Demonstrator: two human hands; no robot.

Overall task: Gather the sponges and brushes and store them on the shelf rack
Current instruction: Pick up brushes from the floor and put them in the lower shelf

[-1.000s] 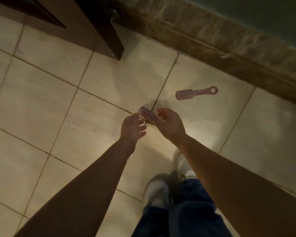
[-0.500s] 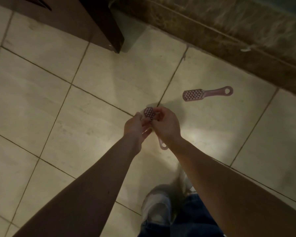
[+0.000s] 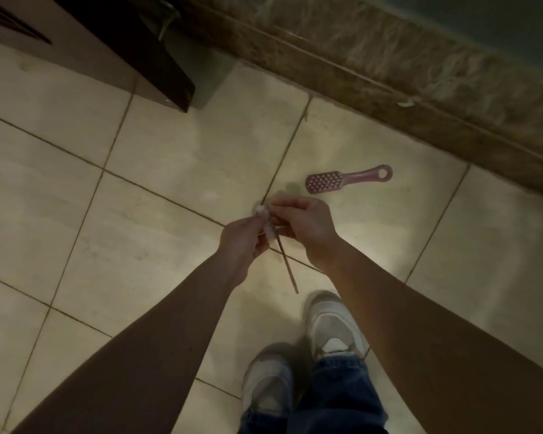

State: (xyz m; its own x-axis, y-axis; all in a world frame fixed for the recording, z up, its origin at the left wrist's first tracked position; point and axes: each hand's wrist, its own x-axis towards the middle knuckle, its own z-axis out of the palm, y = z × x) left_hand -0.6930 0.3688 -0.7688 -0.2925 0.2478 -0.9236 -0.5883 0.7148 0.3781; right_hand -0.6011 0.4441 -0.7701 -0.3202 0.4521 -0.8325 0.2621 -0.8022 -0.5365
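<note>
- Two pink plastic brushes are in view: a slim long-handled brush (image 3: 287, 267) is held edge-on above the floor, its thin handle slanting down toward the white shoes (image 3: 333, 327).
- The left hand (image 3: 242, 241) and right hand (image 3: 308, 227) both pinch its pale bristled head.
- The flat paddle-shaped brush (image 3: 347, 182), with a ring-holed handle, lies bristles-up on the glossy beige tiled floor (image 3: 170, 158) near the mottled stone skirting (image 3: 389, 73).
</note>
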